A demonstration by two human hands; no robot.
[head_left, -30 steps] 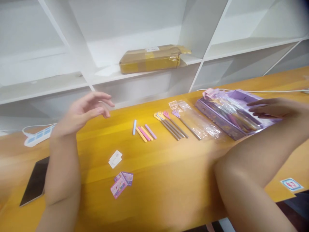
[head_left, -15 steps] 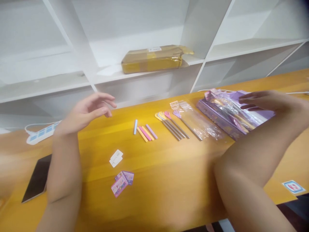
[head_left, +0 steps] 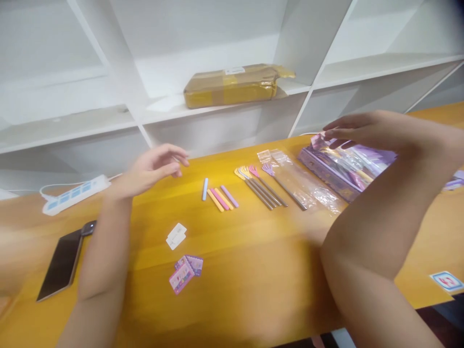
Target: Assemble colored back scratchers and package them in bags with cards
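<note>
My left hand (head_left: 155, 166) hovers above the table's back edge, fingers loosely curled and apart, holding nothing. Coloured sticks (head_left: 219, 198) in blue, yellow, pink and purple lie to its right. Beside them are several back scratchers (head_left: 263, 188) with metal rods and yellow, pink or purple claw heads. My right hand (head_left: 362, 129), fingers stretched out and nothing visible in them, is over the far end of a purple box (head_left: 326, 174) filled with plastic-wrapped items. Whether it touches the contents I cannot tell. Clear plastic bags (head_left: 300, 179) lie flat between the scratchers and the box.
White cards (head_left: 176, 236) and purple-pink printed cards (head_left: 181, 277) lie nearer me. To the left are a dark tablet or phone (head_left: 60, 266), a small black object (head_left: 89, 228) and a power strip (head_left: 76, 195). A taped parcel (head_left: 232, 87) sits on the white shelf behind.
My left hand has moved to the right. My right hand has shifted left and up, toward the far end of the purple box. The sticks and scratchers stay put on the table.
</note>
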